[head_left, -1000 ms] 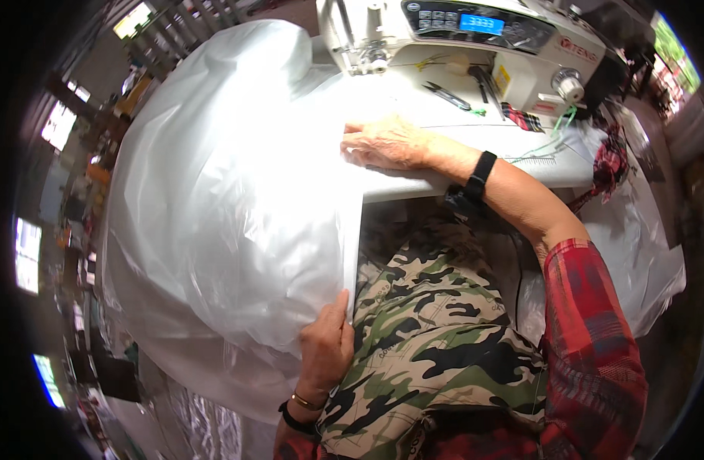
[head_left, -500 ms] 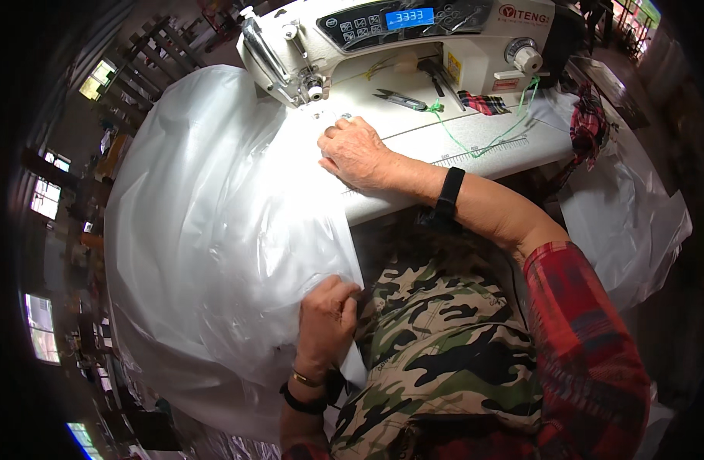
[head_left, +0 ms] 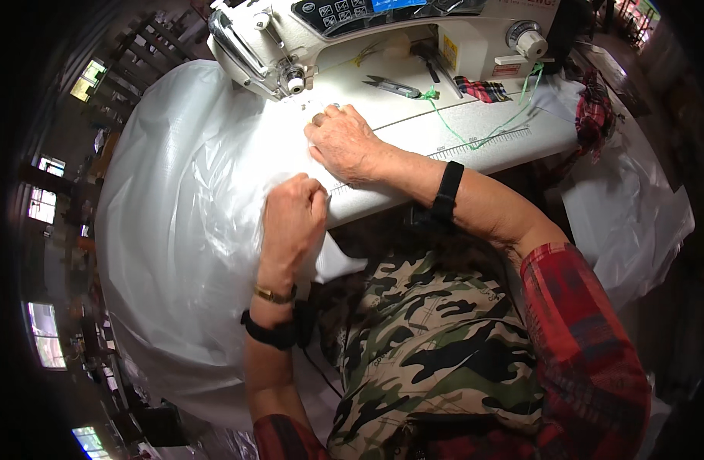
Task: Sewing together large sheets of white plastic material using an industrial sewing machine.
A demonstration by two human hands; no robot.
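Observation:
A large translucent white plastic sheet (head_left: 168, 207) covers the left of the machine table and hangs over its front edge. My left hand (head_left: 292, 218) is closed on the sheet's right edge, just over the front of the table. Farther back, my right hand (head_left: 343, 142) has its fingers curled down onto the sheet near the sewing head. Glare washes out what lies under those fingertips. The white sewing machine (head_left: 294, 77) stands just beyond, its needle area close to my right fingers and lost in bright light.
Thread snips (head_left: 394, 86) and a dark tool (head_left: 432, 65) lie under the machine arm. Beside them are a plaid fabric scrap (head_left: 482, 90) and green string (head_left: 475, 142). Another plaid cloth (head_left: 595, 115) and more plastic sheeting (head_left: 624, 222) hang at the table's right end.
My left hand has moved up and away from me along the sheet's edge, drawing it toward the table. My right hand has shifted slightly left. The view has tilted a little.

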